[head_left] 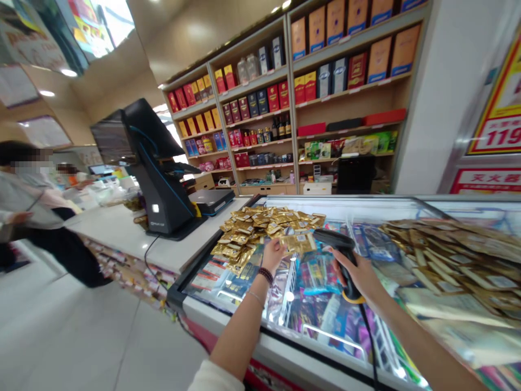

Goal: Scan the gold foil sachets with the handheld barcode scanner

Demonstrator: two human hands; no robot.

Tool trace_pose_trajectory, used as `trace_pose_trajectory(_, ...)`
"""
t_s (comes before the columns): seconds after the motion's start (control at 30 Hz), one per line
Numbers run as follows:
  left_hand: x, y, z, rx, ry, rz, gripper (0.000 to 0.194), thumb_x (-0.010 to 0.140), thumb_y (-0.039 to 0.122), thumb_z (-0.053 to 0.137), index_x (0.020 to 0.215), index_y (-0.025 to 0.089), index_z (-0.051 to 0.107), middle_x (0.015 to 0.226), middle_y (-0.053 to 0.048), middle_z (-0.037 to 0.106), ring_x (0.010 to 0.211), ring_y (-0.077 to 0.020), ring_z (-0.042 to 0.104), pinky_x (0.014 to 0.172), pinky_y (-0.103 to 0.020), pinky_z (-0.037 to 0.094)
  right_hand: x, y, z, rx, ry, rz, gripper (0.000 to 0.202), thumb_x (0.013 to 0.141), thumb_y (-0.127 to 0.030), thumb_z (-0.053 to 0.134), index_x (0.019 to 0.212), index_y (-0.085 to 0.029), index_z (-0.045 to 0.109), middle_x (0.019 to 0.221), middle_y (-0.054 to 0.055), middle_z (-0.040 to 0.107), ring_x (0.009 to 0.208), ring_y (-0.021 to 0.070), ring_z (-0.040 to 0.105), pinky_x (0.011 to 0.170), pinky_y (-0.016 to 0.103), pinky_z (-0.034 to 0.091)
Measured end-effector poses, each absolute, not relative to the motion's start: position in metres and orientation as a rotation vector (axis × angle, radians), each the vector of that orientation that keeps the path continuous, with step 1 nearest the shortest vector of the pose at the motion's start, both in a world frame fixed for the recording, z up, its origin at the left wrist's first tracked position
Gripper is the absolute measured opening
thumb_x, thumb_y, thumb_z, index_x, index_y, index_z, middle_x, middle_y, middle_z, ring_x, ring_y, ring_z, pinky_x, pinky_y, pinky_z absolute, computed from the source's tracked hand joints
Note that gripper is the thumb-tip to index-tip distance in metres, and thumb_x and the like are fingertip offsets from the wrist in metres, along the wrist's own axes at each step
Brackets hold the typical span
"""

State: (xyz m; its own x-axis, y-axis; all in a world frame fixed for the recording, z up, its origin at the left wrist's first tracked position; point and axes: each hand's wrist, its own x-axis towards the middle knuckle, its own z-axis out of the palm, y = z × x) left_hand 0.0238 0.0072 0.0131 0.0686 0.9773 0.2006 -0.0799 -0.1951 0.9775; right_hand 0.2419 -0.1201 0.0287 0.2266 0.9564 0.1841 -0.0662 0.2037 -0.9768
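My left hand (272, 255), with a beaded bracelet at the wrist, pinches the left end of a gold foil packet (299, 243) that carries a small printed code. My right hand (355, 271) grips a black barcode scanner (337, 239) with a yellow-trimmed base, and its head points toward the held packet. A heap of similar gold packets (260, 220) lies on the freezer's glass top (248, 296), just beyond my left hand. To the right of the scanner, a pile of larger flat gold-brown bags (448, 258) rests on the glass.
A black checkout terminal (158, 179) stands on the white counter (109, 222) to the left. The scanner's cable (368, 336) hangs over the freezer's front. Shelves of boxed goods (256, 103) line the back wall. A person (44, 217) stands beyond the counter at far left.
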Motion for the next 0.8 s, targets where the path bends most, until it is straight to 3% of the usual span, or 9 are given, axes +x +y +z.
trace_pose_trajectory(0.17,0.053,-0.007,0.012,1.084,0.931,1.166,0.053,0.065,0.031,0.098,0.108,0.020,0.070,0.081,-0.003,0.080,0.079,-0.0246,0.081,0.083,-0.039,0.067,0.286,-0.137,0.039,-1.100,-0.834,0.765,0.063,0.063,-0.080,0.083,0.065,-0.023,0.058,0.051,-0.004,0.058,0.032,0.0098,0.047,0.033,0.025,0.034)
trace_pose_trajectory(0.37,0.137,-0.021,0.013,0.955,0.819,0.981,0.028,0.082,0.010,0.084,0.105,0.020,0.073,0.088,-0.004,0.082,0.087,-0.0251,0.084,0.098,-0.042,0.067,0.352,-0.182,0.064,-1.141,-0.691,0.523,0.061,0.065,-0.078,0.082,0.064,-0.023,0.056,0.052,-0.004,0.058,0.034,0.0097,0.048,0.034,0.024,0.035)
trace_pose_trajectory(0.53,0.239,-0.053,0.043,1.009,0.537,0.919,0.034,0.082,0.010,0.082,0.113,0.020,0.075,0.100,-0.006,0.084,0.102,-0.0267,0.082,0.112,-0.049,0.059,0.395,-0.220,0.081,-1.110,-0.571,0.383,0.062,0.057,-0.074,0.089,0.065,-0.023,0.056,0.052,-0.004,0.059,0.032,0.0092,0.047,0.034,0.024,0.035)
trace_pose_trajectory(0.67,0.308,-0.071,0.069,1.029,0.314,0.823,0.048,0.076,0.010,0.088,0.121,0.019,0.073,0.123,-0.013,0.080,0.120,-0.0270,0.076,0.122,-0.048,0.051,0.415,-0.244,0.082,-1.118,-0.506,0.312,0.062,0.053,-0.073,0.091,0.066,-0.023,0.057,0.052,-0.004,0.060,0.032,0.0100,0.048,0.033,0.024,0.035)
trace_pose_trajectory(0.8,0.333,-0.072,0.071,1.091,0.375,0.785,0.062,0.073,0.015,0.092,0.130,0.019,0.071,0.142,-0.018,0.071,0.134,-0.0317,0.067,0.119,-0.047,0.052,0.420,-0.257,0.079,-1.147,-0.491,0.302,0.062,0.055,-0.076,0.089,0.069,-0.023,0.060,0.054,-0.003,0.062,0.035,0.0112,0.050,0.035,0.026,0.037)
